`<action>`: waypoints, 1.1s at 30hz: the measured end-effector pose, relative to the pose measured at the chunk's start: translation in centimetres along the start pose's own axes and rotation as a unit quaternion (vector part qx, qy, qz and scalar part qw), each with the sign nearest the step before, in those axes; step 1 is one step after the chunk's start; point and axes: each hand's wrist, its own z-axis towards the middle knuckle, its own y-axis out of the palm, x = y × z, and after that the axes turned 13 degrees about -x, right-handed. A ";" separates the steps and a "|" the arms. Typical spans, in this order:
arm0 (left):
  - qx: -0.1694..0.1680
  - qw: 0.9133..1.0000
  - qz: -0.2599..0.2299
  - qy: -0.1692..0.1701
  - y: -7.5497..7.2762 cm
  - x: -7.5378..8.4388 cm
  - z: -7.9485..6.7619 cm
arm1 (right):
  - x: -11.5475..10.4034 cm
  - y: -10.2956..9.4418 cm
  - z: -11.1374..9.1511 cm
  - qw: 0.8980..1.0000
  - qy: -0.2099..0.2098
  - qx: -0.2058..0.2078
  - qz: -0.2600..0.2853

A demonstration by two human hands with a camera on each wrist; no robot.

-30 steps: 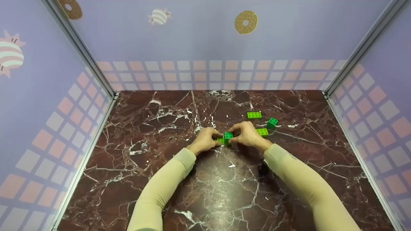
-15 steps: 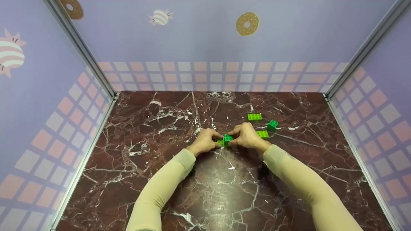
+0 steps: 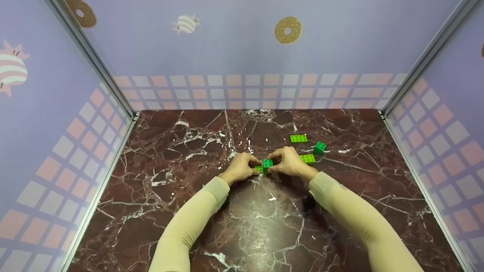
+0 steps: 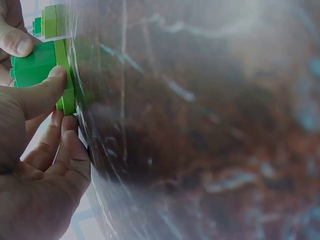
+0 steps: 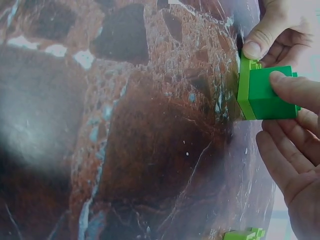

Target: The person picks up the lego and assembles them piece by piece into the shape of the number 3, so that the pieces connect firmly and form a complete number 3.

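Note:
Near the middle of the tabletop, a dark green toy building brick (image 3: pixel 267 165) sits on the right end of a flat lime-green building brick (image 3: pixel 258 169). My left hand (image 3: pixel 239 167) pinches the flat brick's left end between thumb and fingers. On the other side, my right hand (image 3: pixel 290 162) grips the dark green brick (image 5: pixel 270 97), its thumb against the brick's side in the right wrist view. Studs of the flat brick (image 5: pixel 244 92) show beside the left thumb there. Whether the two bricks are fully pressed together cannot be told.
Right of my hands lie a flat lime-green brick (image 3: pixel 307 158), partly behind the right hand, another flat lime brick (image 3: pixel 298 138) farther back, and a dark green brick (image 3: pixel 320 148). Patterned purple walls (image 3: pixel 234 49) enclose the brown marbled table (image 3: pixel 181 211) at the back and sides.
Both hands keep their holds on the two bricks at about the same spot. The head view shifts slightly; the loose bricks stay put.

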 end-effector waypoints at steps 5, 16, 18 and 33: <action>-0.004 1.000 -0.002 0.006 0.1 -0.1 0.2 | 0.4 0.1 -0.2 1.000 0.014 -0.009 0.016; -0.009 1.000 -0.002 -0.002 -0.2 0.1 0.4 | 0.3 0.0 -0.3 0.999 0.019 -0.005 0.040; -0.010 1.000 -0.002 -0.001 -0.2 0.1 0.4 | 0.3 0.0 -0.3 0.999 0.020 -0.006 0.039; 0.001 1.000 -0.007 0.015 -0.6 1.0 -0.4 | 0.5 -1.5 -1.2 0.997 0.005 -0.004 0.082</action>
